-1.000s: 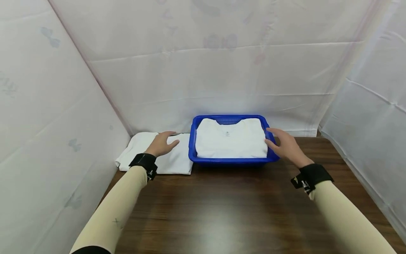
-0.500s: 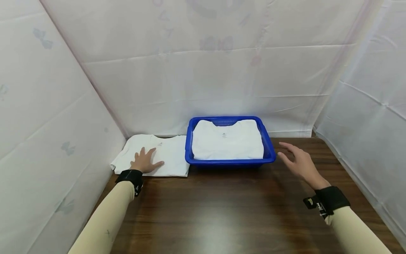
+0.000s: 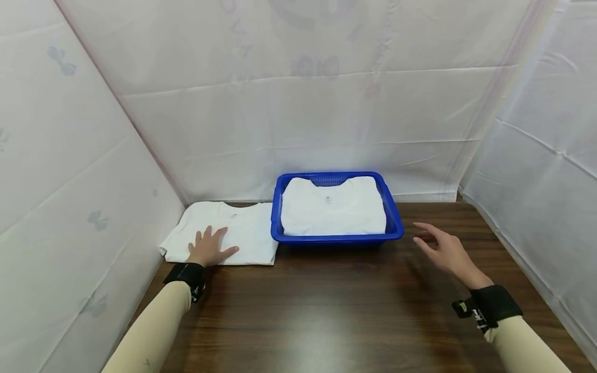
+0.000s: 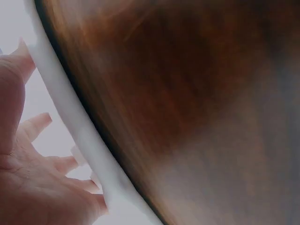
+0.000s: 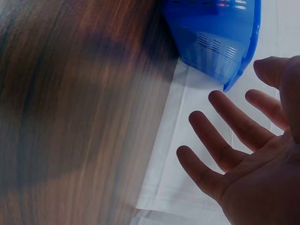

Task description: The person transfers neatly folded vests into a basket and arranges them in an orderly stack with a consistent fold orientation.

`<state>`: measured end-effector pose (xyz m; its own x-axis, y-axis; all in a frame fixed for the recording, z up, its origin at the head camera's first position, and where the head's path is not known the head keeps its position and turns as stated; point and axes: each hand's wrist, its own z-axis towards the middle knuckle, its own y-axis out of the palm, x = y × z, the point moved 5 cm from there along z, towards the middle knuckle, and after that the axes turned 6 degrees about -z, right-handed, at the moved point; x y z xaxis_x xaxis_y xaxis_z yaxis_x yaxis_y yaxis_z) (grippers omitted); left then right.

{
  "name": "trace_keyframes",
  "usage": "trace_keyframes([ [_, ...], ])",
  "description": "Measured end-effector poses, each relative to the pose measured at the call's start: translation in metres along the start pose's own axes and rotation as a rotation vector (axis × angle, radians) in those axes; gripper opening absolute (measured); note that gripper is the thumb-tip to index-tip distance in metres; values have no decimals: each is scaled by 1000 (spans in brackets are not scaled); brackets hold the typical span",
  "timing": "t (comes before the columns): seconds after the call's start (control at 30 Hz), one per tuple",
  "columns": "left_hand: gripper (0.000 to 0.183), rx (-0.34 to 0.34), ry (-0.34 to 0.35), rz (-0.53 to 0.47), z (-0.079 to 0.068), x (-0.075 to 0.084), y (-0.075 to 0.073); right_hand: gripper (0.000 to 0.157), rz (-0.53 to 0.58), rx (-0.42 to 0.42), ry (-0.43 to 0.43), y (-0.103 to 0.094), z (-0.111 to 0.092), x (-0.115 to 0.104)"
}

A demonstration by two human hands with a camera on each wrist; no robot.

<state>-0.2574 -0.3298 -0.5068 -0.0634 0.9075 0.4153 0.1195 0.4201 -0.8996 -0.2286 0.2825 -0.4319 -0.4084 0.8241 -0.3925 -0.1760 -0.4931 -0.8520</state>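
A folded white T-shirt (image 3: 249, 235) lies on the table left of the blue plastic basket (image 3: 336, 239). On its front part rests my left hand (image 3: 207, 248), fingers spread; the left wrist view shows the fingertips against the white cloth edge (image 4: 86, 136). A second folded white T-shirt (image 3: 333, 207) fills the basket, its neckline at the back and a small grey print below the collar. To the right of the basket, apart from it, my right hand (image 3: 450, 254) hovers with relaxed, slightly bent fingers and holds nothing. The right wrist view shows the basket's slotted side (image 5: 211, 51) beyond those fingers.
The brown wood-grain table (image 3: 317, 311) carries both shirts and the basket. White cloth sheets hang behind (image 3: 326, 119) and on the left and right sides. The back sheet stands close behind the basket and the loose shirt.
My left hand has come down and toward me onto the shirt left of the basket. My right hand has left the basket's right rim and moved right and nearer.
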Motion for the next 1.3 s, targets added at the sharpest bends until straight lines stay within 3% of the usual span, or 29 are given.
trace_keyframes([
  [0.8,88,45,48,1,-81,0,4,44,57,-76,79,8,-15,21],
  [1.3,87,81,54,-3,-132,5,10,44,77,-128,77,15,-14,21],
])
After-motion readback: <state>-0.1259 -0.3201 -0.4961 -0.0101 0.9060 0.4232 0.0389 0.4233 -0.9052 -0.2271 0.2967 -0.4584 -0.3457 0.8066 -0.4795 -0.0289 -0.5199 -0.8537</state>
